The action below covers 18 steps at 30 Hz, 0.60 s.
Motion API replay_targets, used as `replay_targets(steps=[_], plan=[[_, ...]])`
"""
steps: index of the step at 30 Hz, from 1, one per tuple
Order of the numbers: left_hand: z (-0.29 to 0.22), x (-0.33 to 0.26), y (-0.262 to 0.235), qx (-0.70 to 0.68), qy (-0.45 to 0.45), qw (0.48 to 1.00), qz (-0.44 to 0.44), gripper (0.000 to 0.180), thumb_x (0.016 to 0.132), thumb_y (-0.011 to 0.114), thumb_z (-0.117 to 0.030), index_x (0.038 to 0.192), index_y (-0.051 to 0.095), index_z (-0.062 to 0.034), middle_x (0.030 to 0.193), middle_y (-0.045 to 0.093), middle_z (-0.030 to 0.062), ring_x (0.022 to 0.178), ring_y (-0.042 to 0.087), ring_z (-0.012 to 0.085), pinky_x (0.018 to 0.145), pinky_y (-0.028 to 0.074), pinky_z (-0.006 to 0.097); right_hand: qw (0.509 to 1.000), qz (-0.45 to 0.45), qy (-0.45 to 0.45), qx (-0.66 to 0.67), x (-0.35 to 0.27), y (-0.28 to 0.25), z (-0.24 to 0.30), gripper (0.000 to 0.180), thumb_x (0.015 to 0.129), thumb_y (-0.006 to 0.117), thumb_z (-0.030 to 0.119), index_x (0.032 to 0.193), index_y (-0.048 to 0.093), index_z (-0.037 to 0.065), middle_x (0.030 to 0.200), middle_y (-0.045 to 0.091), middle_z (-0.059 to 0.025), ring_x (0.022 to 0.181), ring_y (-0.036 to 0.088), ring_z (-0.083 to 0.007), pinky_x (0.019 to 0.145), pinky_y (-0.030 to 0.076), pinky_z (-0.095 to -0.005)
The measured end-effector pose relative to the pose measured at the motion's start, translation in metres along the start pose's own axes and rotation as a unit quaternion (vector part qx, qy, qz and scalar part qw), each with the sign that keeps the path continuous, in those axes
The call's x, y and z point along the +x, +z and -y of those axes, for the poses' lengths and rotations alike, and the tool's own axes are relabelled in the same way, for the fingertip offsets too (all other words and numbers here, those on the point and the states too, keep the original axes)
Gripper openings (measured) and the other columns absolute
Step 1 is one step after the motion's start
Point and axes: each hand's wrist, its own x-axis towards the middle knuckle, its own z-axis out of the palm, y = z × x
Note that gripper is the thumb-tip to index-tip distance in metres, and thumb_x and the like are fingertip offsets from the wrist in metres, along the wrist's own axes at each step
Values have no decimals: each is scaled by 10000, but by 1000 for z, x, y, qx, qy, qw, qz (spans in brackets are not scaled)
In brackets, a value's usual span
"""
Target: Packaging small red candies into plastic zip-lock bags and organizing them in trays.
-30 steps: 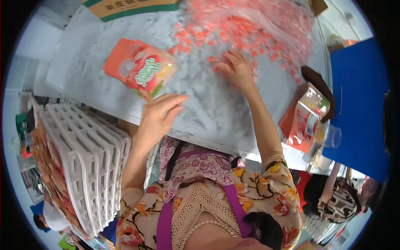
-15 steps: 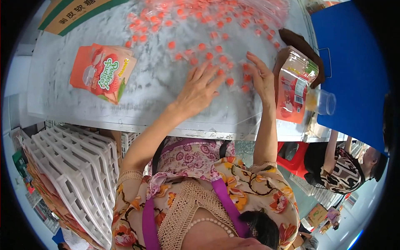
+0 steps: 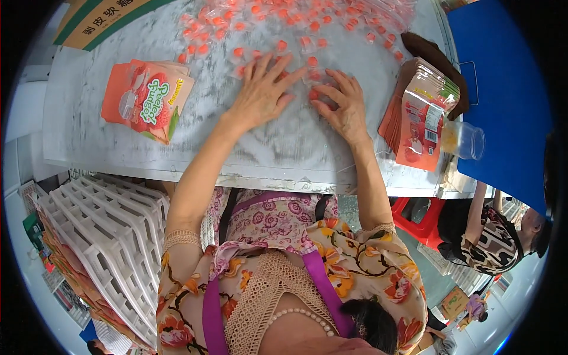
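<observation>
Small red-orange candies in clear wrappers (image 3: 312, 61) lie on the grey-white tabletop (image 3: 207, 136). My left hand (image 3: 258, 97) rests among them, palm down with fingers spread, covering several. To its right, my right hand (image 3: 343, 107) is bent over the table with thumb and fingertips apart. One candy (image 3: 313, 94) sits at the gap between its thumb and forefinger, touching or almost touching them. Farther back is a larger heap of the same wrapped candies (image 3: 284, 13). Neither hand lifts anything that I can see.
Flat red pouches (image 3: 139, 100) lie stacked at the left, and another pouch stack (image 3: 418, 127) at the right beside a clear plastic cup (image 3: 471, 141). A printed carton (image 3: 112, 23) stands far left. White plastic crates (image 3: 112, 248) are below the table; a co-worker (image 3: 491, 236) sits at right.
My right hand has moved left and nearer my left hand. My left hand has shifted slightly left and away from me, its fingers spreading. Candies between and around them have shifted left and farther back.
</observation>
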Motion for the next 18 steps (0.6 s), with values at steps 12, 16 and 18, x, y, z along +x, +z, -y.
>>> replay_targets(steps=[12, 16, 18], plan=[[3, 6, -2, 36, 38, 999, -8, 406, 870, 662, -219, 1271, 613, -265, 1481, 409, 91, 1376, 320, 349, 1087, 258, 546, 961, 71, 128, 233, -49, -40, 18, 365, 777, 759, 154, 1122, 681, 67, 1359, 562, -127, 1265, 520, -314, 1085, 389, -424], [-15, -2, -34, -57, -26, 993, -104, 347, 852, 673, -150, 1198, 658, -152, 1292, 573, 101, 1240, 480, 314, 1014, 343, 448, 866, -99, 272, 409, -55, -59, -8, 346, 961, 574, 159, 1238, 587, -48, 1339, 567, -162, 1263, 532, -295, 1096, 392, -409], [-28, -15, -38, -79, -58, 991, -93, 318, 843, 673, -124, 1161, 672, -122, 1184, 611, 97, 1151, 528, 298, 977, 360, 430, 823, -133, 280, 476, -58, -59, -16, 343, 986, 525, 152, 1254, 569, -58, 1326, 570, -179, 1252, 540, -306, 1093, 398, -405]])
